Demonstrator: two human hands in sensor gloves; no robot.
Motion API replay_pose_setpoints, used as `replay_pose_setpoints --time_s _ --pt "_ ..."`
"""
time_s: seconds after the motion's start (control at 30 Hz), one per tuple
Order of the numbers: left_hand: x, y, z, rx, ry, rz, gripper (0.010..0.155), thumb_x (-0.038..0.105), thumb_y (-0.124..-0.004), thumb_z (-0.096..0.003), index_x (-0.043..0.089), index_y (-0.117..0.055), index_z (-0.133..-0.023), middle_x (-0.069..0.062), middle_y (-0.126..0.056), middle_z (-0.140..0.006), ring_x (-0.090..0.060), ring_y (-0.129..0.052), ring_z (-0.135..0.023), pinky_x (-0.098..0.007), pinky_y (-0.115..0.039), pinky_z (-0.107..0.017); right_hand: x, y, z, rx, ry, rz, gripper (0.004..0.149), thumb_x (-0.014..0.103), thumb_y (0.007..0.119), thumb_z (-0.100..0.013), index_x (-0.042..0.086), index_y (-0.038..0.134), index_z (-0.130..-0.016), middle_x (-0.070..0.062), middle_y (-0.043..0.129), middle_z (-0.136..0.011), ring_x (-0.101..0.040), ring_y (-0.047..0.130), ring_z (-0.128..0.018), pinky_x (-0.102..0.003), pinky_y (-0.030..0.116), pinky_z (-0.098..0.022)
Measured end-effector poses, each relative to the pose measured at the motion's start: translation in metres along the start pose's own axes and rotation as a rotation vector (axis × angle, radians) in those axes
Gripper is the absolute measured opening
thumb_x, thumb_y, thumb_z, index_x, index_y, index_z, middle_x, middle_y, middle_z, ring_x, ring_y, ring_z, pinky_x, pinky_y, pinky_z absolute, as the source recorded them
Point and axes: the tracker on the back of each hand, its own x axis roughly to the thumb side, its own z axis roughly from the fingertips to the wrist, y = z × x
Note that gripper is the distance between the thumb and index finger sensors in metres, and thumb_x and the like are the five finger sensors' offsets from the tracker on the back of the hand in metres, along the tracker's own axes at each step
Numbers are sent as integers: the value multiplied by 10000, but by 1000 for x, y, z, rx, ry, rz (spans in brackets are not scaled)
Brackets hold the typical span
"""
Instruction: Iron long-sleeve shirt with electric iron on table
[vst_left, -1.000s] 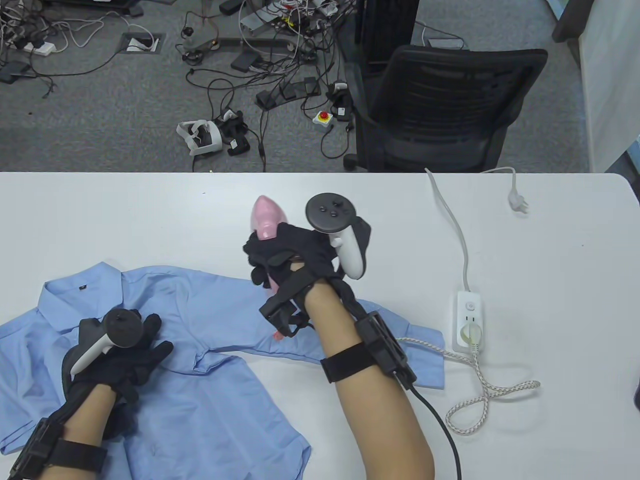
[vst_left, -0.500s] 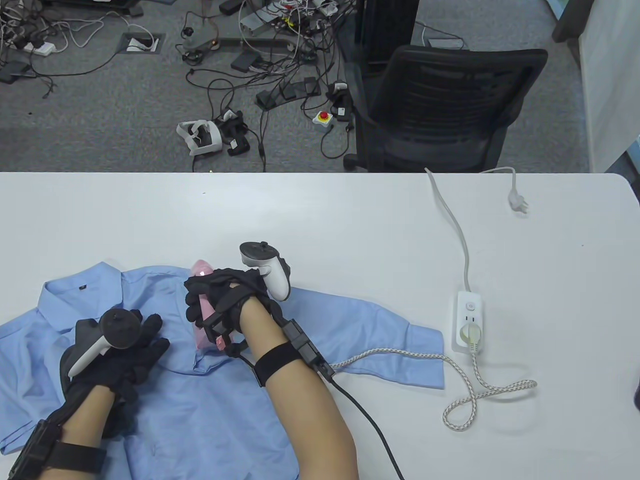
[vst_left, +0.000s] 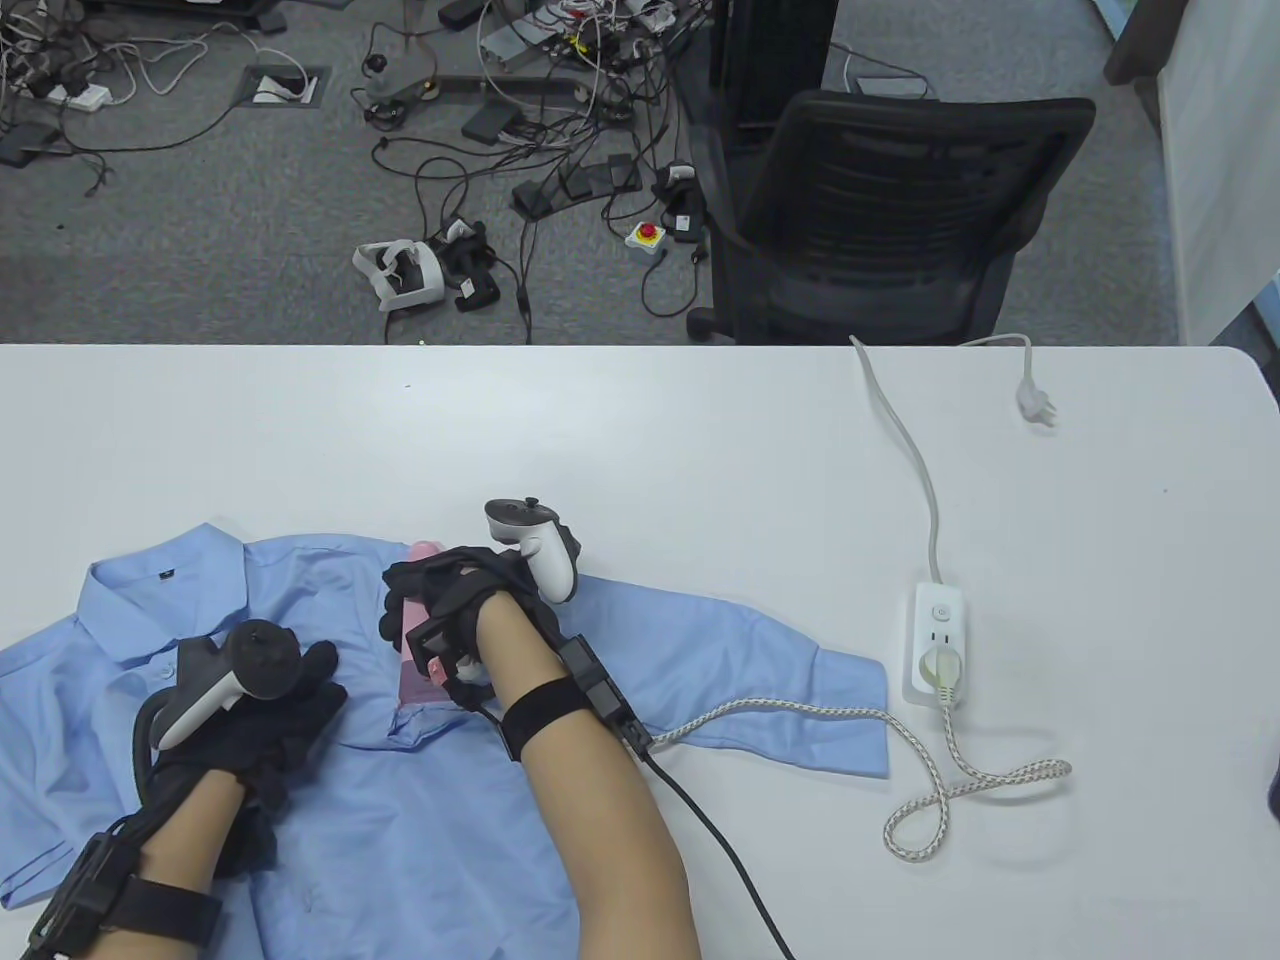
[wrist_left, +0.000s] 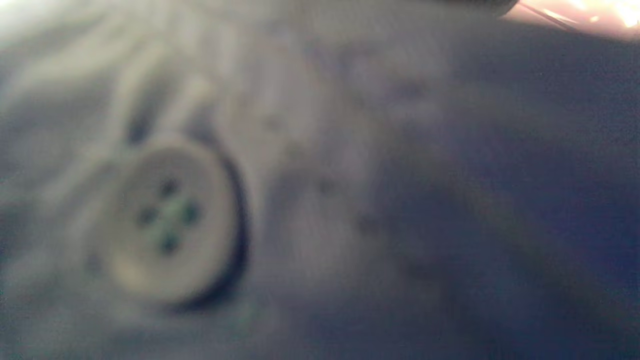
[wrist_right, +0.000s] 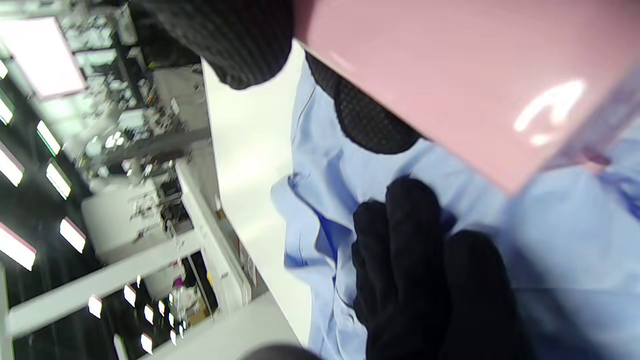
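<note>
Right hand (vst_left: 445, 610) grips the pink iron (vst_left: 412, 672), sole down on the blue shirt (vst_left: 420, 830) near the armpit seam. Left hand (vst_left: 262, 722) lies flat beside it, fingers spread, pinning cloth. Best now: glide slowly away from that anchoring hand, cord (vst_left: 800, 712) trailing clear.

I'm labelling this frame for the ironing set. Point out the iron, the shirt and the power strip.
iron (vst_left: 412, 676): table view, pink body below the fingers.
shirt (vst_left: 420, 850): table view, front panel.
power strip (vst_left: 937, 610): table view, white top face.
</note>
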Motion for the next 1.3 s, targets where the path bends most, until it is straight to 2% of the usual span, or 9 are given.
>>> replay_pose_setpoints --time_s 0.03,0.17,0.87,1.3 --pt "0 0 0 -1 -1 4 599 612 -537 -530 421 -420 -1086 -15 -226 -1228 -357 -185 -1105 -648 -133 -737 -1 -5 2 11 -12 -18 618 432 748 -429 69 536 -883 -67 709 -766 -182 931 -652 -331 855 -502" --pt "-1 0 0 -4 1 14 604 622 -542 -527 424 -424 -1085 -10 -223 -1227 -355 -185 -1104 -644 -137 -740 -9 -20 17 -63 -4 26 616 442 744 -426 67 551 -876 -65 723 -753 -173 942 -634 -323 866 -485" --pt "4 1 0 17 42 -48 634 658 -561 -514 433 -389 -1080 -17 -215 -1225 -364 -202 -1103 -650 -165 -745 -82 -141 111 -250 -20 -120 610 447 741 -426 56 570 -861 -72 738 -730 -183 954 -613 -329 878 -463" --pt "6 1 1 15 51 -52 634 660 -563 -515 434 -389 -1080 -16 -218 -1225 -362 -211 -1104 -658 -155 -737 -125 -202 169 -390 -9 -197 612 447 730 -426 48 569 -861 -74 739 -723 -186 956 -600 -332 879 -450"
